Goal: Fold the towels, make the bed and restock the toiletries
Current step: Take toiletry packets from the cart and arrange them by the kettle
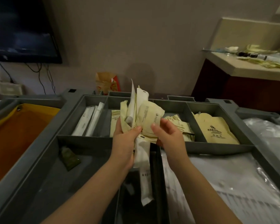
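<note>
Gripping a bunch of sachets (145, 113) in my left hand (125, 138) above the cart tray (217, 144), I pinch its right edge with my right hand (169, 135); more sachets lie in the compartments.

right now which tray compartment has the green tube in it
The large near-left compartment: the green tube lies in it; the back ones hold paper packets.

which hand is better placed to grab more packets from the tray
Right. The left hand grips the whole bundle of packets, so it is full; the right hand only pinches its edge, closest to the cream sachets in the tray.
</note>
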Demonstrator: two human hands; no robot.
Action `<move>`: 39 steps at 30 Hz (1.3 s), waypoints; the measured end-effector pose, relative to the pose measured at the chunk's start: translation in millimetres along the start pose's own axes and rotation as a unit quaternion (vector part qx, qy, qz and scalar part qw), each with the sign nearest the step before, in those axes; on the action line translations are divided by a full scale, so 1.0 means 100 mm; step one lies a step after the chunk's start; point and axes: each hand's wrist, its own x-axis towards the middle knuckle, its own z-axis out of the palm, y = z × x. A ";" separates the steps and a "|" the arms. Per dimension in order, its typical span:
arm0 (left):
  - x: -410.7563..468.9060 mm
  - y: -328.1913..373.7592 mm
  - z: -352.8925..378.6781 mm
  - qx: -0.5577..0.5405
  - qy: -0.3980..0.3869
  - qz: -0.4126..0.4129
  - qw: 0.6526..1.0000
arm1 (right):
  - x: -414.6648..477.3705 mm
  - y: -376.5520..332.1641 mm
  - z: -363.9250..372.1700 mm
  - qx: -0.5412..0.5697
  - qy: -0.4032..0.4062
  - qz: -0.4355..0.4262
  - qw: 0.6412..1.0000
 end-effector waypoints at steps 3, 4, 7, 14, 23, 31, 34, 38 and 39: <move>-0.01 -0.01 0.00 -0.002 -0.017 -0.005 1.000 | -0.01 0.01 0.00 0.017 -0.016 0.014 1.000; -0.01 -0.01 0.00 -0.004 -0.024 -0.003 1.000 | -0.01 0.01 0.00 0.042 -0.008 0.023 0.999; -0.02 -0.03 0.01 0.025 -0.055 0.009 0.998 | 0.00 -0.03 -0.03 0.111 0.024 0.046 0.992; -0.02 -0.11 0.00 0.065 -0.073 0.022 0.995 | 0.09 -0.02 -0.19 0.091 0.121 0.025 0.988; 0.03 -0.01 -0.02 0.000 -0.042 -0.003 0.999 | 0.04 0.03 -0.06 -0.029 0.025 -0.011 0.999; -0.02 -0.11 0.02 0.020 -0.052 -0.034 0.998 | 0.21 0.00 -0.30 -0.077 0.155 -0.042 0.984; 0.01 -0.07 -0.01 0.016 -0.028 -0.045 0.998 | 0.35 0.05 -0.49 -0.186 0.186 0.012 0.965; 0.03 -0.05 -0.03 0.014 -0.017 -0.049 0.999 | 0.38 0.09 -0.55 -0.284 0.189 0.025 0.940; 0.03 -0.05 -0.03 0.015 -0.015 -0.049 0.999 | 0.35 0.09 -0.51 -0.287 0.190 -0.003 0.939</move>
